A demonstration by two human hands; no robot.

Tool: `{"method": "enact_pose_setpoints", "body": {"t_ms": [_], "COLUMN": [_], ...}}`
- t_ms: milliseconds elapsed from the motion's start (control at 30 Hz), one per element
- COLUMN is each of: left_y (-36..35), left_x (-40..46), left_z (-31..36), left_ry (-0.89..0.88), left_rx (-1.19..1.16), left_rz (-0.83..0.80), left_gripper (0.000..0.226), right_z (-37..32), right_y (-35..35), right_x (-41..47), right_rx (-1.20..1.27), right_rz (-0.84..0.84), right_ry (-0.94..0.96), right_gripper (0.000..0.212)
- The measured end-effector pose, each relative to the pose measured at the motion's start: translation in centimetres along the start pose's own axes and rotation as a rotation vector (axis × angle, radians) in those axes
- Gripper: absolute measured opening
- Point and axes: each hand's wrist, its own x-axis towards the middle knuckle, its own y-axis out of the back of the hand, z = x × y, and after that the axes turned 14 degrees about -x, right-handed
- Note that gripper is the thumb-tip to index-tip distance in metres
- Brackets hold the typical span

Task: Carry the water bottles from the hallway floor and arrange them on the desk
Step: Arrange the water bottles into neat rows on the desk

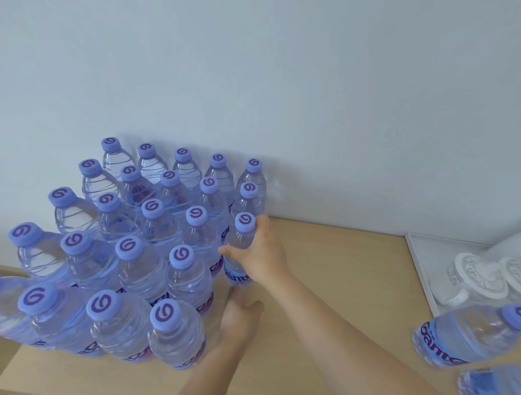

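Blurred bottle (471,335), perhaps lying, edge-cropped

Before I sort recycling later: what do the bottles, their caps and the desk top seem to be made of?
Bottles: thin clear plastic, glossy; water and ribbed walls show through. Caps: opaque lilac plastic, matte, with a purple swirl printed on top. Desk: pale wood-look surface, smooth and satin; likely laminate or veneer, though solid wood cannot be ruled out.

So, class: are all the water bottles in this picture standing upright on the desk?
No: near the white tray a loose bottle lies on its side, while the grouped bottles stand upright on the desk.
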Motion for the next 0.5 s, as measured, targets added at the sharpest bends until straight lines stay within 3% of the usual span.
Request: {"method": "enact_pose_setpoints", "body": {"t_ms": [200,333,433,500], "left_y": [-0.1,-0.2,-1.1,-2.2], "left_x": [0.0,0.0,-0.5,-1.1], "left_z": [0.3,0.4,0.9,1.1], "left_ry": [-0.007,-0.014,0.003,0.014], "left_rx": [-0.019,0.027,0.055,0.064], "left_rz": [0.012,0.023,0.025,0.002], "left_gripper": [0.050,0.042,0.040,0.045], "right_z": [0.5,0.8,1.7,3.1], "right_y": [0.0,-0.2,0.4,1.1], "right_x": [-0.2,0.0,-0.6,-1.6], "right_rx": [0.059,0.072,0.212,0.271], "right_rz": [0.018,-0.021,-0.051,-0.043], "right_ry": [0.017,0.052,0.045,0.038], "right_gripper": [0.064,0.069,0.083,0.076]}}
